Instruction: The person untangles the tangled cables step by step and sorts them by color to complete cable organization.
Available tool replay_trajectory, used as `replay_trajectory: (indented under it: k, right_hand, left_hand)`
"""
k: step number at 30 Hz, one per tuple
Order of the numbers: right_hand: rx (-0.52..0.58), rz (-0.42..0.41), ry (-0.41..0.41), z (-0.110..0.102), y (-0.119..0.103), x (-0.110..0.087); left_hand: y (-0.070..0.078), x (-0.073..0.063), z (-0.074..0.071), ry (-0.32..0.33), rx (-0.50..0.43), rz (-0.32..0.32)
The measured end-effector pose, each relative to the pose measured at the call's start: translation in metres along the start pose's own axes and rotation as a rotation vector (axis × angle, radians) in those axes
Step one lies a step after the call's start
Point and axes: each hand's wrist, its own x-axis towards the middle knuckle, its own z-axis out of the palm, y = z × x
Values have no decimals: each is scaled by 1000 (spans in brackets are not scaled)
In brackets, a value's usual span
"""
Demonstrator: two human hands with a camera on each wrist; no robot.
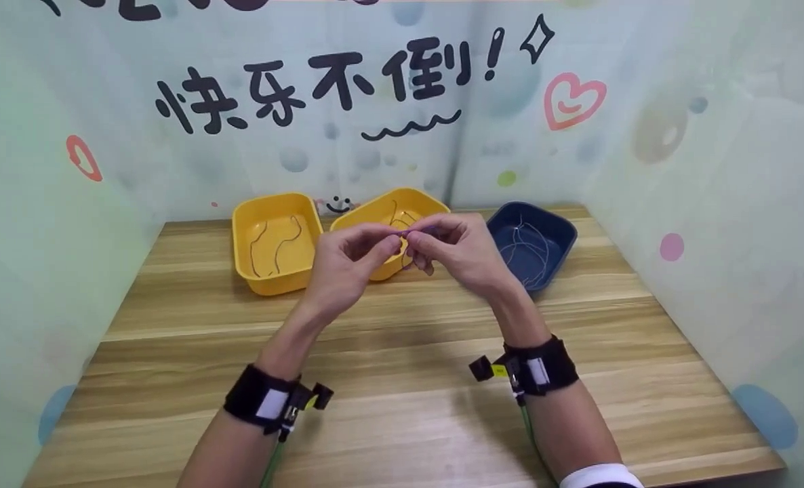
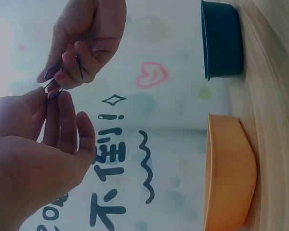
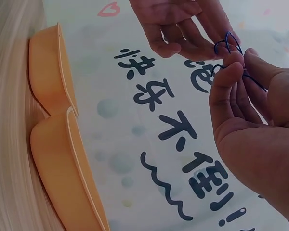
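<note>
In the head view, both hands meet above the front of the middle yellow bin [image 1: 358, 218]. Between thumb and fingers, the left hand [image 1: 341, 268] pinches a thin purple-looking cord [image 1: 404, 232]. The right hand [image 1: 466, 254] pinches the same cord close by, fingertips almost meeting the left ones. Bluer in the wrist views, the cord [image 3: 255, 82] makes a small loop at the fingertips in the right wrist view. A strand of the cord [image 2: 79, 67] lies across the right hand's fingers in the left wrist view. Fingers hide part of the cord.
A second yellow bin [image 1: 276, 283] stands at the left with thin wavy strands inside. To the right is a dark blue bin [image 1: 561, 234] holding more pale strands. All stand at the back of the wooden table [image 1: 388, 407], before a printed curtain [image 1: 375, 156].
</note>
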Motion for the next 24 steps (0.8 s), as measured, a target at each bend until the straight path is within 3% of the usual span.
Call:
replay_trajectory:
  k: [6, 14, 20, 24]
  right_hand:
    - [-34, 26, 0, -3, 1, 0]
    - [7, 11, 25, -16, 3, 0]
    - [-103, -8, -13, -24, -4, -2]
    - [-250, -50, -86, -31, -11, -5]
  left_hand:
    - [-5, 1, -5, 106, 2, -9]
    - [-7, 7, -35, 204, 102, -24]
    - [-10, 12, -61, 301, 102, -39]
    - [-6, 14, -77, 328, 131, -45]
